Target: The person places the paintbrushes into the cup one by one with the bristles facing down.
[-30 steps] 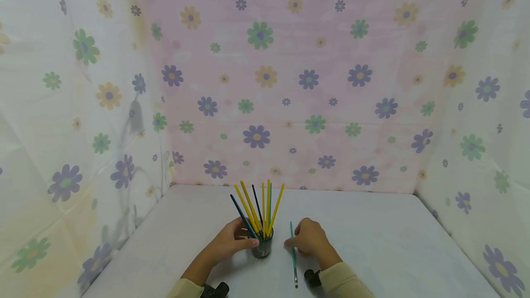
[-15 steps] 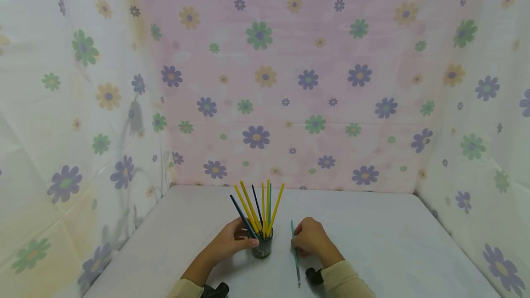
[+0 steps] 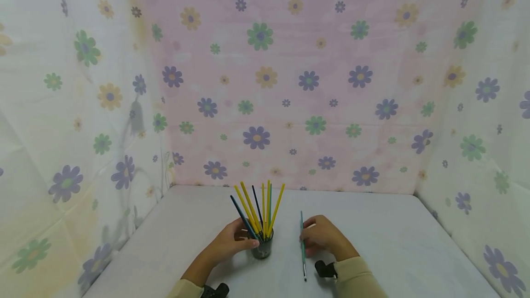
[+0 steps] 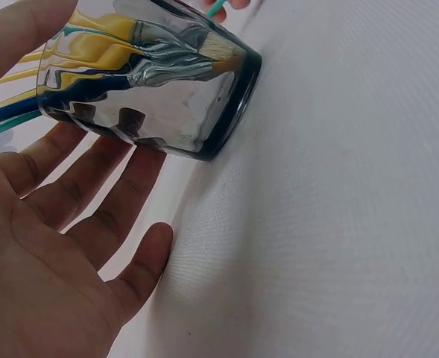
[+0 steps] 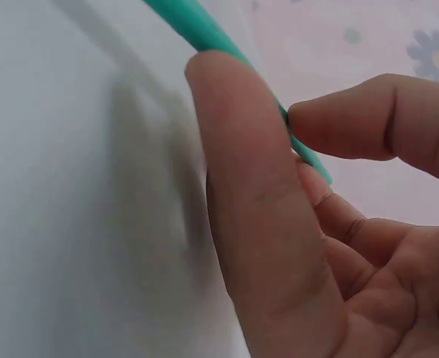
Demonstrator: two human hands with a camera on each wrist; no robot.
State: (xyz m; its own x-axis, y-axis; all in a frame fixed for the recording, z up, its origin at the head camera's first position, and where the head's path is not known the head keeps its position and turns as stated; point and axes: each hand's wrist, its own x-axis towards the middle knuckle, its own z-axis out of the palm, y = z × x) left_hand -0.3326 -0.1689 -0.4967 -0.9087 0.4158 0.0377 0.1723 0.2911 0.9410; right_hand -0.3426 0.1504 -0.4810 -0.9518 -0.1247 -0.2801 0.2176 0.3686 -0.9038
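Note:
My left hand (image 3: 228, 242) holds a clear glass (image 3: 262, 249) upright on the table, its thumb on the near side and its fingers round the far side. In the left wrist view, bristles and metal ferrules show through the glass wall (image 4: 185, 104), with the heads down. Several yellow paintbrushes (image 3: 275, 210), some dark blue ones and a teal one lean out of the top. To the right of the glass, my right hand (image 3: 325, 236) pinches a teal paintbrush (image 3: 303, 249) between thumb and fingers. Its bristle end points towards me. The right wrist view shows the teal handle (image 5: 197, 26) against the thumb.
A white cloth covers the table (image 3: 397, 238). Flower-patterned curtains (image 3: 290, 118) close off the back and both sides. A black wrist camera (image 3: 215, 290) sits on the left wrist, another black camera (image 3: 325, 269) on the right.
My right hand has moved a little to the right and away from me, carrying the teal paintbrush along. The left hand and the glass have stayed in place.

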